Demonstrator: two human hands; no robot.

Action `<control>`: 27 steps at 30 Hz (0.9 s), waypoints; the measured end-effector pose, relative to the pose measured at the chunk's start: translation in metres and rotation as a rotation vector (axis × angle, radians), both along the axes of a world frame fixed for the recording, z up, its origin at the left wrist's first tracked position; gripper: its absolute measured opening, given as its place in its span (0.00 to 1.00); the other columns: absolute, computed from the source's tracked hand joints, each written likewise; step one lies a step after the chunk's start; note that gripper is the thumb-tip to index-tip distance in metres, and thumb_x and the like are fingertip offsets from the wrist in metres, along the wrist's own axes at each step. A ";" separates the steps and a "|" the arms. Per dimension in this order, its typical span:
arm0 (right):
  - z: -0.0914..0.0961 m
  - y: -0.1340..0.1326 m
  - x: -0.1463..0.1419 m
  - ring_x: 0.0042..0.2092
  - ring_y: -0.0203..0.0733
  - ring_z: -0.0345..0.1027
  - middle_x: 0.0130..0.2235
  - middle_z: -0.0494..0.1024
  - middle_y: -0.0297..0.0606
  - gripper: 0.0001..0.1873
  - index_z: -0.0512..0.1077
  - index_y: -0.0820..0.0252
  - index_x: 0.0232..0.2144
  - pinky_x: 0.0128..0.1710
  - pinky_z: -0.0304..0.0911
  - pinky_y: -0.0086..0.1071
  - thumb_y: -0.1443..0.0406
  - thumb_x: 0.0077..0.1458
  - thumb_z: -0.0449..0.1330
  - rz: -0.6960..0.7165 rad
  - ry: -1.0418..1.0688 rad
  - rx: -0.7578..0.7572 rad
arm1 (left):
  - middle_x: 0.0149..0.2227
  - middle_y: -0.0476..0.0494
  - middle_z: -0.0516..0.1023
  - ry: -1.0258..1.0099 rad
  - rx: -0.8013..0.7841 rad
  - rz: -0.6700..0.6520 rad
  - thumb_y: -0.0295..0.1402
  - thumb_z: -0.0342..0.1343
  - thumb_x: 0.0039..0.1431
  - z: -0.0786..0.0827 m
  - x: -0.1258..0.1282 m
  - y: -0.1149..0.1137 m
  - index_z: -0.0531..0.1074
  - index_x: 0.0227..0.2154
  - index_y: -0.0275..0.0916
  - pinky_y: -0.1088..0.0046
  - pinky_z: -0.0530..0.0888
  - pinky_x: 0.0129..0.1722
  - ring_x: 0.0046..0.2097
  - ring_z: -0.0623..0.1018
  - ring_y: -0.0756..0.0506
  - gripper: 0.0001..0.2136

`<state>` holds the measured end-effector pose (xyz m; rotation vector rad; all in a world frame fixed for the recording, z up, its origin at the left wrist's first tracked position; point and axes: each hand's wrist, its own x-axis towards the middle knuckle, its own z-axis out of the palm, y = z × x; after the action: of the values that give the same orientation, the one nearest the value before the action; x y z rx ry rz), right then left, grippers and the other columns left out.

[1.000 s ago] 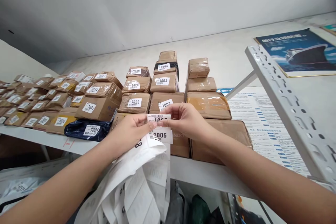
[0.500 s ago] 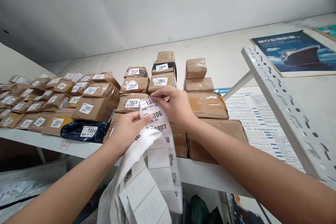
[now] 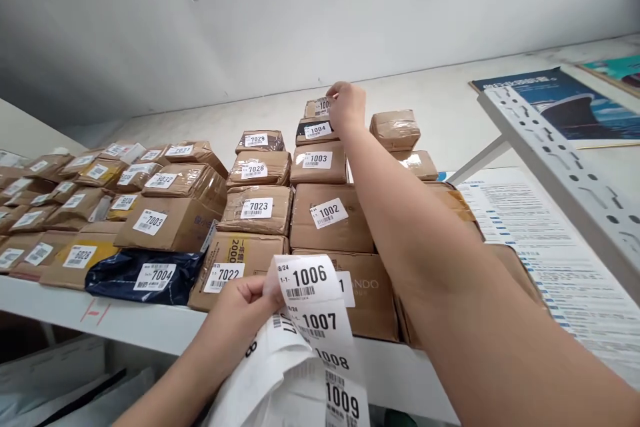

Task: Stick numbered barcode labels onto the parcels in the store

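My left hand (image 3: 240, 320) is closed on a long strip of white number labels (image 3: 320, 293), with 1006 uppermost and 1007, 1008 and 1009 below it. The strip hangs in folds under the hand. High in the middle column, my right hand (image 3: 349, 107) pinches a single sticker label (image 3: 323, 107) against the front of the small top carton (image 3: 310, 109). Its last digit is hidden by the fingers. Beneath that carton sit a dark-wrapped parcel labelled 1004 (image 3: 301, 135), a carton labelled 1003 (image 3: 300, 175) and a larger one labelled 1002 (image 3: 304, 232).
Labelled parcels fill the white shelf (image 3: 150, 321) to the left, including a dark blue bag (image 3: 115, 277) marked 7004. To the right, a taped carton (image 3: 396, 128) tops another stack. A slotted metal upright (image 3: 565, 147) slants beside a wall poster (image 3: 520, 87).
My right hand has left the strip with one label and moved up to the top carton. My left hand and the strip now sit lower in view, with 1006 at the strip's top.
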<state>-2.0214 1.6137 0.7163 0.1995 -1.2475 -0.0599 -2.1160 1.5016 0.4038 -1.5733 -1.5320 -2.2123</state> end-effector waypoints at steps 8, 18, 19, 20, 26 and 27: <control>0.037 0.007 -0.020 0.42 0.43 0.66 0.38 0.72 0.42 0.14 0.73 0.61 0.35 0.46 0.59 0.37 0.76 0.54 0.49 -0.103 0.032 -0.010 | 0.21 0.47 0.79 -0.048 0.029 -0.112 0.43 0.68 0.38 -0.003 -0.001 0.005 0.80 0.22 0.39 0.75 0.67 0.27 0.24 0.72 0.49 0.13; 0.048 0.003 -0.012 0.43 0.44 0.65 0.38 0.71 0.42 0.15 0.73 0.62 0.35 0.46 0.61 0.39 0.78 0.52 0.50 -0.284 -0.040 -0.056 | 0.23 0.44 0.79 -0.047 0.015 -0.106 0.51 0.67 0.34 -0.003 -0.003 0.005 0.79 0.21 0.37 0.77 0.66 0.28 0.28 0.73 0.49 0.20; 0.046 0.001 -0.011 0.44 0.44 0.64 0.39 0.70 0.43 0.14 0.72 0.62 0.35 0.47 0.60 0.39 0.78 0.53 0.50 -0.304 -0.035 -0.062 | 0.23 0.44 0.79 -0.035 0.021 -0.112 0.51 0.67 0.35 -0.003 -0.004 0.006 0.79 0.20 0.36 0.77 0.66 0.28 0.27 0.73 0.50 0.20; 0.044 0.000 -0.010 0.44 0.44 0.64 0.41 0.70 0.44 0.14 0.72 0.63 0.36 0.48 0.59 0.40 0.77 0.54 0.49 -0.319 -0.030 -0.069 | 0.24 0.44 0.80 -0.022 0.029 -0.115 0.51 0.67 0.35 -0.004 -0.005 0.006 0.79 0.19 0.36 0.77 0.66 0.27 0.27 0.73 0.50 0.20; 0.037 -0.003 -0.010 0.43 0.43 0.63 0.46 0.65 0.45 0.15 0.69 0.61 0.42 0.48 0.58 0.39 0.76 0.53 0.52 -0.320 -0.047 -0.126 | 0.23 0.46 0.80 -0.041 0.048 -0.150 0.46 0.69 0.36 -0.006 -0.007 0.006 0.81 0.24 0.39 0.77 0.66 0.28 0.26 0.72 0.51 0.16; 0.035 -0.002 -0.010 0.43 0.43 0.63 0.46 0.65 0.45 0.16 0.69 0.61 0.43 0.48 0.59 0.39 0.76 0.53 0.53 -0.323 -0.050 -0.130 | 0.24 0.45 0.80 -0.047 0.050 -0.165 0.47 0.68 0.37 -0.006 -0.006 0.006 0.81 0.25 0.39 0.77 0.66 0.28 0.26 0.73 0.51 0.16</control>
<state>-2.0315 1.6117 0.7518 -0.1151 -1.3194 -0.2528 -2.1223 1.5074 0.3975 -1.7030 -1.3924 -2.3683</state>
